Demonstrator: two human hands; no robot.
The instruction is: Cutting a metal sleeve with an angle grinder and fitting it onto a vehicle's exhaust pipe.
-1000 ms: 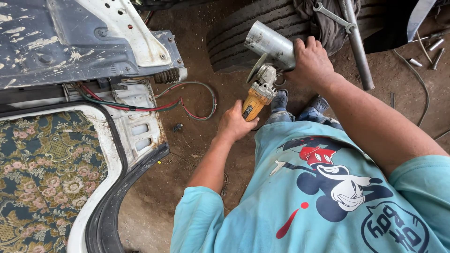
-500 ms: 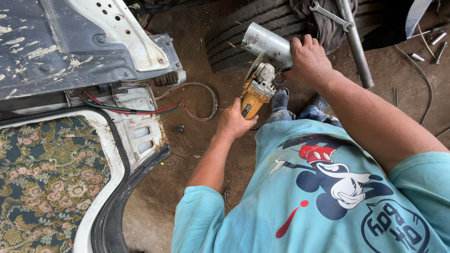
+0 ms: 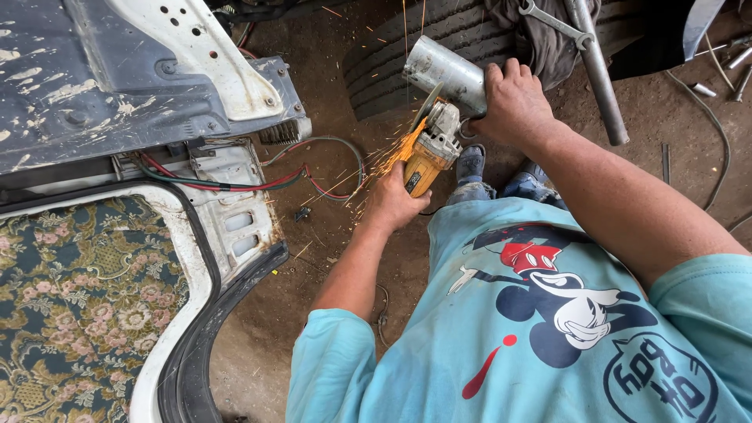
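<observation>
My left hand (image 3: pixel 398 200) grips the yellow body of an angle grinder (image 3: pixel 429 149). Its disc touches a short grey metal pipe (image 3: pixel 443 74), and orange sparks fly down to the left and up past the tyre. My right hand (image 3: pixel 513 102) holds the near end of that pipe. Both arms reach out over my light blue cartoon-print shirt (image 3: pixel 540 329). My feet in sandals (image 3: pixel 471 166) show just below the grinder on the dirt floor.
A black tyre (image 3: pixel 407 47) lies beyond the pipe, with a spanner (image 3: pixel 552 22) and a long steel tube (image 3: pixel 597 70) on a rag. A dismantled white car body with loose red and green wires (image 3: pixel 235 184) and floral upholstery (image 3: pixel 78 305) fills the left side.
The grinder disc has met the pipe and sparks now spray out; none showed before. Both hands keep the same hold.
</observation>
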